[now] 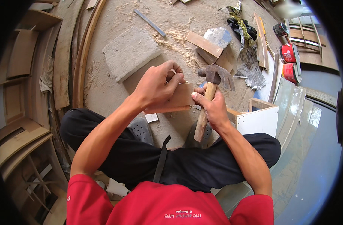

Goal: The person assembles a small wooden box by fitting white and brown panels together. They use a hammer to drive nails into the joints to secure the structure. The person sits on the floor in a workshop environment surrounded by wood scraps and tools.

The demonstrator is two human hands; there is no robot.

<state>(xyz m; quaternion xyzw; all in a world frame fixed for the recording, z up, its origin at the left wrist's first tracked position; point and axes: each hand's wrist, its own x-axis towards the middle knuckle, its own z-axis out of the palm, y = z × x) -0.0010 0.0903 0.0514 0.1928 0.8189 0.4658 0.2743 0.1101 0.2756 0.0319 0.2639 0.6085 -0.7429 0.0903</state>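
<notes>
A small wooden piece with a flat face (181,96) and an orange-brown lower edge is held up in front of my knees. My left hand (160,84) is over its upper left side, with thumb and fingers pinched together. Whatever sits in that pinch is too small or too hidden to make out. In my right hand (213,107) is a claw hammer (201,125), gripped by its wooden handle with the rusty head upward. The right thumb also lies against the right end of the wooden piece. Its other fingers are partly hidden behind the handle.
A pale concrete slab (130,52) lies ahead on the dusty floor, near a flat metal strip (149,22) and wood shavings. Board offcuts (204,44) rest farther right. A white open box (258,122) stands by my right knee. Long planks (68,56) line the left; red cans (287,53) stand right.
</notes>
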